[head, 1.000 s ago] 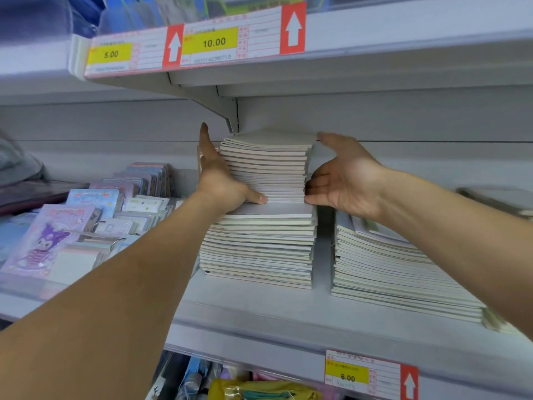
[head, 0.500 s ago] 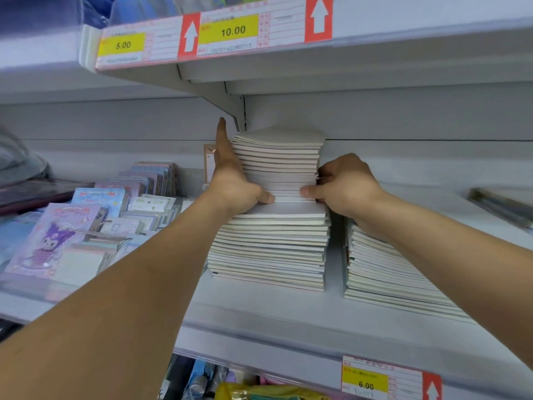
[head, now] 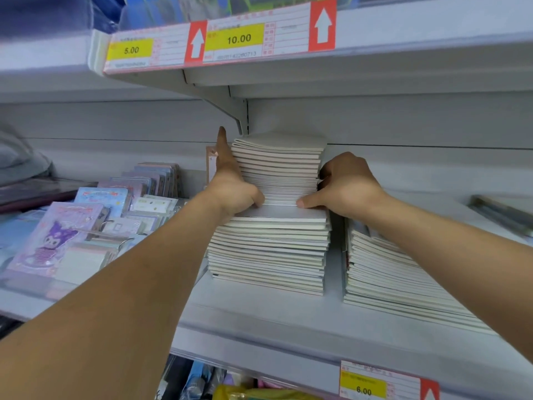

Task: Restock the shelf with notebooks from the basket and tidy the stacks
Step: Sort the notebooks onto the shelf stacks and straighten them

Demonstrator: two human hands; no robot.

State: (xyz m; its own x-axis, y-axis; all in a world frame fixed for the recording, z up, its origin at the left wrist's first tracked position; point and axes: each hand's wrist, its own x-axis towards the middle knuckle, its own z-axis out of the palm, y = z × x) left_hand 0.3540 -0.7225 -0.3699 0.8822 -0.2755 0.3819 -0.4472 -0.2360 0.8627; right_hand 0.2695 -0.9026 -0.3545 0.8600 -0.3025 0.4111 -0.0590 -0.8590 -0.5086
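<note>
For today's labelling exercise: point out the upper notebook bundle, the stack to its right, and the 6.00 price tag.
upper notebook bundle (head: 278, 166), head view, front edges.
right stack (head: 383, 272), head view, front edges.
6.00 price tag (head: 363, 389), head view, yellow panel.

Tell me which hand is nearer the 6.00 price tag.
Right. The right hand grips the upper stack's right side, above the tag; the left hand is across the stack.

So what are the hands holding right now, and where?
The upper notebook stack: left hand flat against its left side, right hand curled on its right side.
</note>
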